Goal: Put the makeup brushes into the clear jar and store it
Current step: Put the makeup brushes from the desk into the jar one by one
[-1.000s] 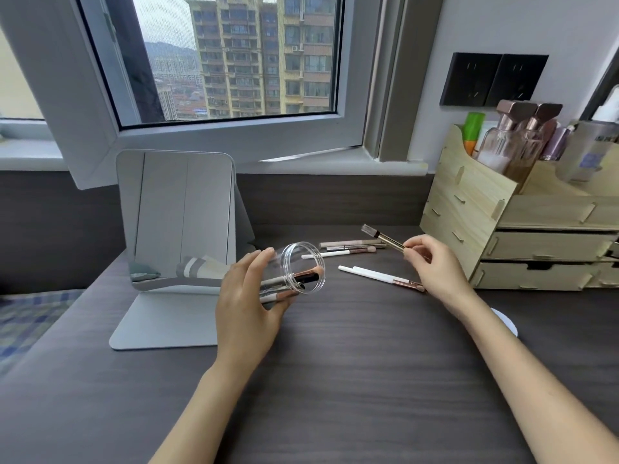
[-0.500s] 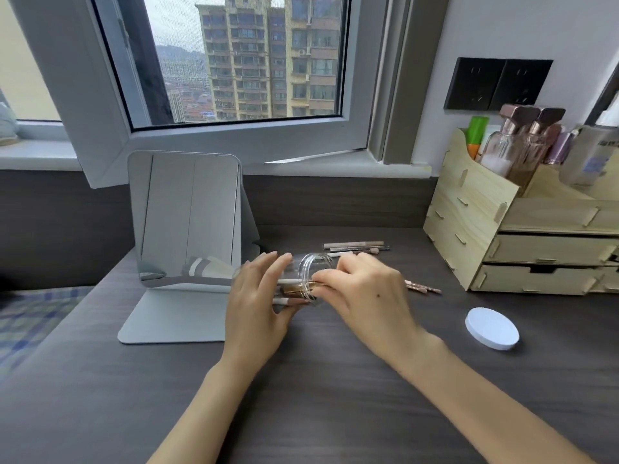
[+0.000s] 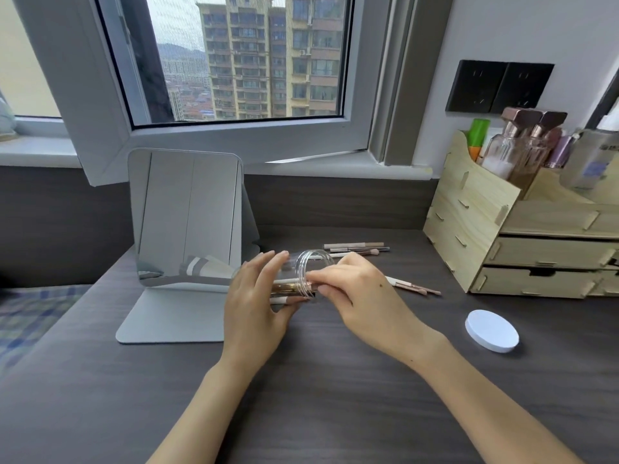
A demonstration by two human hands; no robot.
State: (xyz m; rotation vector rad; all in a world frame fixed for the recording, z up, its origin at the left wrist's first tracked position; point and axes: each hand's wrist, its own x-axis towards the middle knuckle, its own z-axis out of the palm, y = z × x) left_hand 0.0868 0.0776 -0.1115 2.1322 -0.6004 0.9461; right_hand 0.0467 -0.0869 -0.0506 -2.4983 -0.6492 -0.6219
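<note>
My left hand [image 3: 256,306] grips the clear jar [image 3: 310,269], which is tipped on its side with its mouth to the right. Several brushes lie inside it, their rose-gold handles [image 3: 288,289] showing through the wall. My right hand [image 3: 358,289] is at the jar's mouth, fingertips pinched on a brush handle that is partly inside. More makeup brushes lie on the desk: a group [image 3: 356,248] behind the jar and others [image 3: 413,286] just right of my right hand. The jar's white lid [image 3: 491,335] lies flat to the right.
A standing mirror [image 3: 187,219] on a grey base is left of the jar. A wooden drawer organiser [image 3: 502,239] with bottles stands at the back right. The dark wood desk [image 3: 318,396] extends toward me. An open window frame hangs above the sill behind.
My right hand picked a brush off the desk on the right and brought it left to the jar's mouth. The left hand kept holding the jar.
</note>
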